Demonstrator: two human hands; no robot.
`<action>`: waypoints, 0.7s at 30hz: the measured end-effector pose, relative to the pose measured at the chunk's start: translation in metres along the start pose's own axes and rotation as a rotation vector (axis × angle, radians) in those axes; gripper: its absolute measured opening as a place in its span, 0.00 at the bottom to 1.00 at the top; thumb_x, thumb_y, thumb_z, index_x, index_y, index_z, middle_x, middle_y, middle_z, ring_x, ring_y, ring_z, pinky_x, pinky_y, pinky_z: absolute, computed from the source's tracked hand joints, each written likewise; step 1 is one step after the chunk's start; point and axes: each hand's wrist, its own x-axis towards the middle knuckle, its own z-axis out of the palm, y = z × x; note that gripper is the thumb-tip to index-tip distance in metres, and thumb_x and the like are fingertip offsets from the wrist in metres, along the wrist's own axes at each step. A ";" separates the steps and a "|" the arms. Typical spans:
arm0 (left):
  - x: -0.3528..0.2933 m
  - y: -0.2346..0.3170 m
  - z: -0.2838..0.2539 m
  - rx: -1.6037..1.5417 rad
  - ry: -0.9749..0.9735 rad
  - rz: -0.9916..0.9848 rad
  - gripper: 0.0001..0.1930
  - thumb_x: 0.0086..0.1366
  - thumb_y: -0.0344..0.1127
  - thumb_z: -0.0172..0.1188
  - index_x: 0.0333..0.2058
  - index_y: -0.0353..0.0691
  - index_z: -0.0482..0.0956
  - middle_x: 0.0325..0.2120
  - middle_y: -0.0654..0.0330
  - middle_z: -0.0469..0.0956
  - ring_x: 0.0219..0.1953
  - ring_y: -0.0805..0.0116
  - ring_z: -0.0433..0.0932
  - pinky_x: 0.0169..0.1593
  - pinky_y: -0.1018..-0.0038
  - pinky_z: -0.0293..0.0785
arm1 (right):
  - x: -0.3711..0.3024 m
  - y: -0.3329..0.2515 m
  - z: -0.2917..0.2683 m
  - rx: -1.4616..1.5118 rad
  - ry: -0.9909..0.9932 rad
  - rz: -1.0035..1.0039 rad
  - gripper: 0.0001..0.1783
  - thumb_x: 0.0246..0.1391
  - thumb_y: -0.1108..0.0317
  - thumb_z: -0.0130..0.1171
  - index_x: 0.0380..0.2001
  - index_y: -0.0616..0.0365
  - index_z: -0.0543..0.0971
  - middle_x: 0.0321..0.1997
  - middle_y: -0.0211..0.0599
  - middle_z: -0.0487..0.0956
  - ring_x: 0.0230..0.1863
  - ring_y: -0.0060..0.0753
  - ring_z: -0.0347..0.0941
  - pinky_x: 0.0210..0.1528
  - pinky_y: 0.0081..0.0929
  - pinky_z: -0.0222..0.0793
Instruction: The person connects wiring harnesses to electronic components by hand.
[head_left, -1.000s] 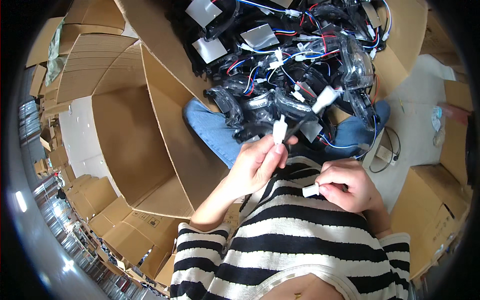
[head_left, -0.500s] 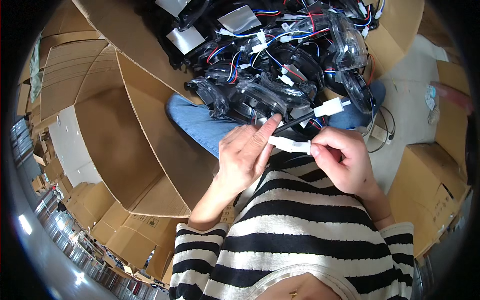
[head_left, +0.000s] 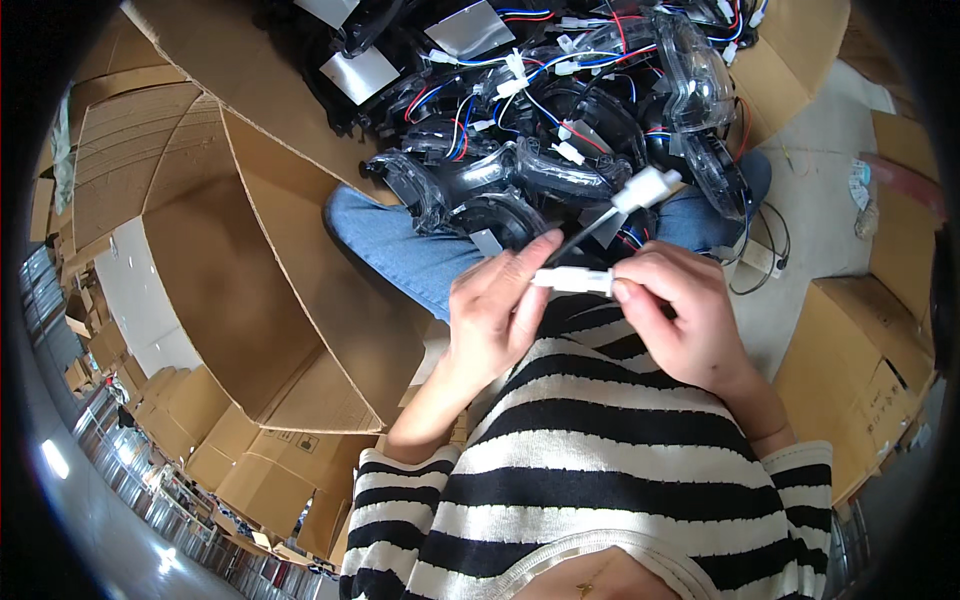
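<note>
A white plastic wire connector [head_left: 575,281] spans the gap between my hands, lying nearly level. My left hand [head_left: 490,305] pinches its left end, index finger stretched over the top. At its right end, the thumb and fingers of my right hand [head_left: 685,315] are closed on it. Just above, a dark cable runs up and right from my left fingertips to a second white connector [head_left: 647,189], smeared by motion. Whether the two connectors share one cable, I cannot tell. Beyond my hands lie several clear-covered black lamp units [head_left: 565,175] with red, white and blue wires.
The lamp units fill an open cardboard box [head_left: 800,75] in front of me. Another open box [head_left: 230,280] stands at left, and a closed carton [head_left: 850,370] at right. My knees in blue jeans [head_left: 385,240] flank the pile. A black cord [head_left: 785,245] lies on the floor.
The connector between my hands has turned closer to level. The second connector has swung upward and slightly left, its cable steeper. Both hands keep their grip.
</note>
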 end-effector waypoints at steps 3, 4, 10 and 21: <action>-0.007 0.007 -0.010 -0.380 0.020 -0.516 0.12 0.53 0.24 0.53 0.38 0.33 0.73 0.35 0.55 0.75 0.30 0.73 0.75 0.34 0.82 0.69 | -0.010 0.001 -0.019 0.242 -0.061 0.224 0.03 0.43 0.77 0.50 0.25 0.62 0.72 0.17 0.31 0.70 0.16 0.18 0.62 0.18 0.16 0.56; -0.011 0.002 -0.013 -0.445 0.039 -0.487 0.11 0.53 0.24 0.52 0.37 0.33 0.74 0.34 0.56 0.75 0.29 0.74 0.74 0.33 0.83 0.68 | -0.009 0.000 -0.024 0.351 -0.103 0.301 0.03 0.43 0.78 0.51 0.25 0.62 0.72 0.18 0.30 0.71 0.17 0.16 0.62 0.19 0.15 0.55; -0.009 0.002 -0.022 -0.828 -0.050 -0.460 0.09 0.55 0.22 0.50 0.36 0.30 0.72 0.24 0.62 0.72 0.24 0.81 0.67 0.29 0.86 0.63 | -0.009 -0.003 -0.035 0.414 -0.175 0.346 0.03 0.40 0.78 0.52 0.24 0.62 0.72 0.19 0.28 0.71 0.18 0.13 0.62 0.20 0.13 0.55; -0.012 0.002 -0.027 -0.780 -0.178 -0.439 0.06 0.57 0.25 0.48 0.30 0.30 0.73 0.25 0.61 0.73 0.24 0.79 0.67 0.29 0.85 0.62 | -0.002 -0.003 -0.042 0.262 -0.115 -0.057 0.04 0.37 0.80 0.52 0.21 0.62 0.73 0.24 0.33 0.68 0.23 0.23 0.62 0.26 0.16 0.57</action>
